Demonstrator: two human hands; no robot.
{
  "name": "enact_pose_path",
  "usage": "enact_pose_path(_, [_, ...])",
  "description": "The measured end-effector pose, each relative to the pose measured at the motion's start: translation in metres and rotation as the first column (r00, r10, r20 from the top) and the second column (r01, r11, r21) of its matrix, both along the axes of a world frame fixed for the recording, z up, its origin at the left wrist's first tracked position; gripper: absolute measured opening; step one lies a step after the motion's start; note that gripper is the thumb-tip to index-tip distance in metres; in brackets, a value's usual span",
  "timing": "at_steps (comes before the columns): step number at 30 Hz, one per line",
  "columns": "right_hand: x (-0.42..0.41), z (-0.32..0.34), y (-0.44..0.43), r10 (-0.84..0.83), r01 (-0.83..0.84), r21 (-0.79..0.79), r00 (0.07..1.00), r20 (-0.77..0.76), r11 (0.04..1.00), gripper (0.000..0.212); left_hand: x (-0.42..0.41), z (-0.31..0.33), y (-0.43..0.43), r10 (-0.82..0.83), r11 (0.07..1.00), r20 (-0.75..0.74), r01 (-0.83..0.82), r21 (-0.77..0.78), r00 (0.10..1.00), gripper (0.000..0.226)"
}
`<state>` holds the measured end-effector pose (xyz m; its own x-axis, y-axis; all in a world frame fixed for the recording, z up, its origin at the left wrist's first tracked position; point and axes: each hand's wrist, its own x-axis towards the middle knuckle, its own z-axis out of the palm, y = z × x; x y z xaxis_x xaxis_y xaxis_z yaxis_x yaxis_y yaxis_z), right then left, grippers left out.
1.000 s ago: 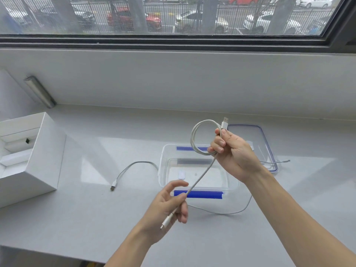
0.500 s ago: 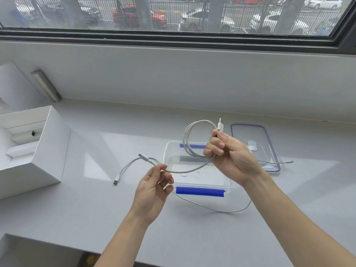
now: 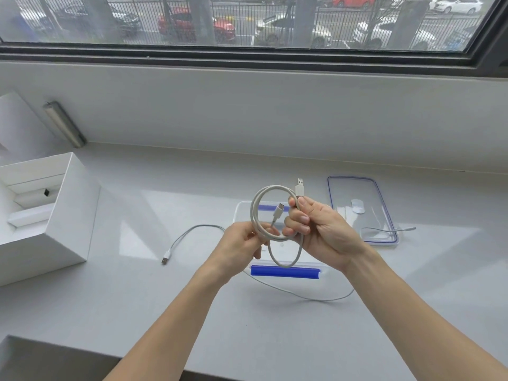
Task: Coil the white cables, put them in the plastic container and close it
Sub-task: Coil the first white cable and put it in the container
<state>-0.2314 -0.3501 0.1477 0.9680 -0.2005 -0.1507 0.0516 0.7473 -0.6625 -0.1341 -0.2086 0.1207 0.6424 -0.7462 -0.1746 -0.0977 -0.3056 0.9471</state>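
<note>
I hold a white cable (image 3: 257,207) wound into loops above the clear plastic container (image 3: 242,213). My right hand (image 3: 321,232) grips the loops at their right side, the USB plug sticking up above its fingers. My left hand (image 3: 242,243) pinches the loops at their lower left. The small plug end points up inside the ring. The container has blue clips (image 3: 286,271) and stands open on the sill. Its clear lid (image 3: 357,193) with a blue rim lies to the right. A second white cable (image 3: 189,235) lies loose on the sill, running around the container.
An open white cardboard box (image 3: 71,215) stands at the left. A metal bar (image 3: 63,123) leans in the back left corner. The wall under the window bounds the sill behind; the sill's front edge (image 3: 82,350) is near me.
My left hand swung the free end of the cable up and to the right into the ring, so the cable now forms several loops held by both hands.
</note>
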Motion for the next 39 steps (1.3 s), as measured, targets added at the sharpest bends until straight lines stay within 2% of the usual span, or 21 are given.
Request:
enact_pose_path(7, [0.001,-0.008,-0.004,-0.062,0.061,-0.009,0.996,-0.069,0.998,0.020,0.004,0.004,0.007,-0.056,0.960,-0.205,-0.003,-0.280,0.977,0.033])
enact_pose_path(10, [0.004,-0.011,-0.003,-0.089,0.087,-0.032,0.992,-0.094,0.996,0.019,0.005,0.005,0.011,-0.029,0.938,-0.324,-0.087,-0.336,0.946,0.050])
enact_pose_path(12, [0.007,-0.012,-0.001,-0.097,0.093,-0.043,0.990,-0.101,0.995,0.020,0.002,0.005,0.011,0.015,0.936,-0.242,-0.098,-0.338,0.970,0.053])
enact_pose_path(16, [0.011,-0.012,0.005,-0.089,0.081,-0.072,0.990,-0.114,0.994,0.020,0.000,0.001,0.006,0.105,0.934,-0.029,-0.109,-0.340,0.994,0.031])
enact_pose_path(19, [0.012,-0.012,0.008,-0.084,0.073,-0.099,0.989,-0.118,0.992,0.021,0.000,-0.001,0.004,0.211,0.928,0.013,-0.196,-0.318,0.977,0.019])
enact_pose_path(23, [0.012,-0.015,0.008,-0.085,0.072,-0.111,0.989,-0.117,0.991,0.021,0.002,0.001,0.002,0.304,0.918,0.127,-0.254,-0.304,0.944,0.019])
enact_pose_path(26, [0.012,-0.018,0.007,-0.083,0.068,-0.134,0.990,-0.115,0.989,0.022,0.003,0.005,0.002,0.344,0.891,0.140,-0.276,-0.359,0.928,0.019])
enact_pose_path(30, [0.013,-0.022,0.008,-0.082,0.063,-0.165,0.990,-0.111,0.984,0.023,0.008,0.017,-0.002,0.448,0.781,-0.044,-0.414,-0.466,0.893,0.016])
enact_pose_path(34, [0.011,-0.022,0.005,-0.094,0.090,-0.057,0.992,-0.079,0.994,0.022,0.021,0.028,0.004,0.469,0.620,-0.275,-0.535,-0.574,0.839,0.015])
enact_pose_path(37, [0.009,-0.017,0.005,-0.082,0.082,0.003,0.996,-0.038,0.997,0.023,0.026,0.029,0.008,0.539,0.560,-0.360,-0.643,-0.522,0.761,0.013])
enact_pose_path(39, [0.009,-0.015,0.007,-0.058,0.057,-0.008,0.998,-0.021,0.998,0.022,0.031,0.025,0.009,0.562,0.567,-0.426,-0.705,-0.425,0.709,0.011])
